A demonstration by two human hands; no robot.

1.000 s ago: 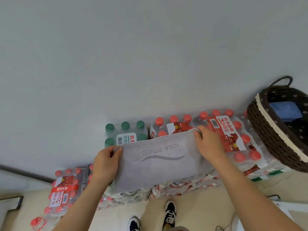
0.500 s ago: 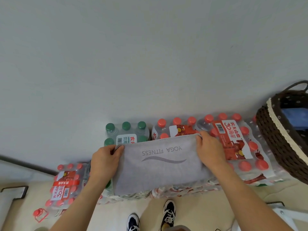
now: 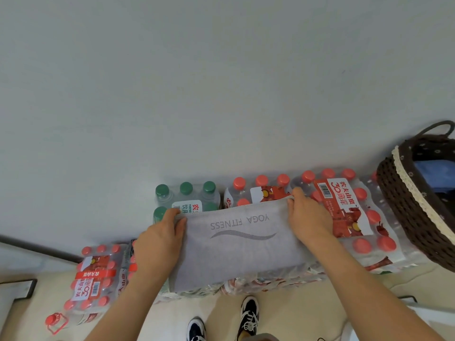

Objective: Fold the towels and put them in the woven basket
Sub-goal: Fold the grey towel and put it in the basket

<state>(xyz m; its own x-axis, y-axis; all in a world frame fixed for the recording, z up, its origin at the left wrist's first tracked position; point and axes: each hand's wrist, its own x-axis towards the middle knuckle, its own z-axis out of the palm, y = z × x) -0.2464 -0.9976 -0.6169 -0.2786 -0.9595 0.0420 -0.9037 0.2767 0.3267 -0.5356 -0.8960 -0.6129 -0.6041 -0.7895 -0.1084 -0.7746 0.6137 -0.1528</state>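
We see a pale grey cloth towel [image 3: 236, 252] marked with darker grey lettering, YOGA FITNESS, and a darker grey wavy stripe. The dark brown woven basket [image 3: 403, 212] has a cream lace trim, and its dark brown lining is dotted with small pale flowers. In it shows a blue folded cloth [image 3: 440, 178]. The shrink-wrapped clear plastic bottles [image 3: 344, 207] have coral-red caps and red-and-white labels. A neighbouring pack of clear bottles [image 3: 186, 188] has green caps. The plain wall [image 3: 221, 82] is pale grey-white.

Shrink-wrapped bottle packs [image 3: 344, 212]; sneakers [image 3: 249, 316]
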